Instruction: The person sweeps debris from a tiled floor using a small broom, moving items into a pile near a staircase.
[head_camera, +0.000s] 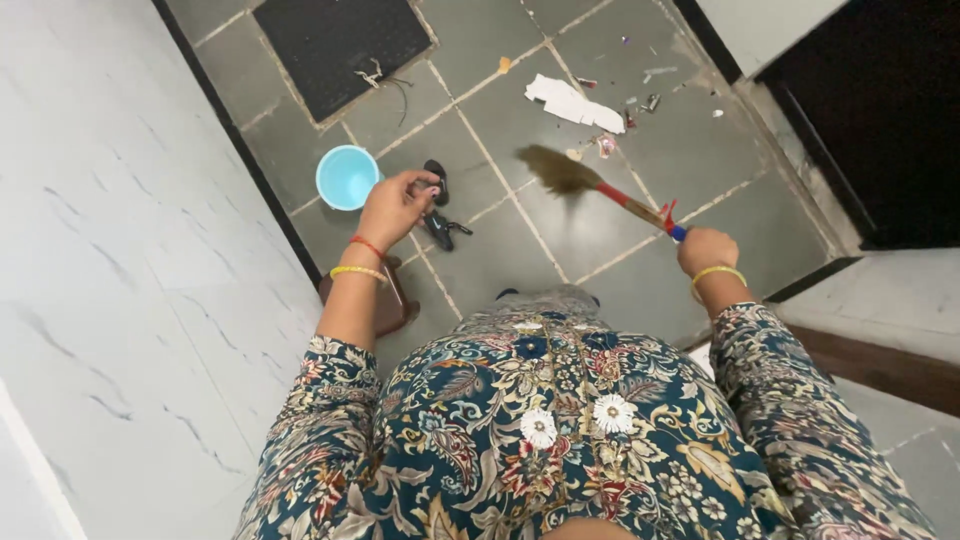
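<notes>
Right hand (706, 250) grips a broom (590, 185); left hand (395, 205) pinches something small (unclear). Short, low strokes would best gather the paper scraps (575, 103).

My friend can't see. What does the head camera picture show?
A person's right hand sweeps a grey tiled floor with a red-handled broom toward torn paper scraps. The left hand is raised, pinching something small, above a light blue bucket.

Torn white wrapper (573, 103) — flat on the grey floor (700, 180).
</notes>
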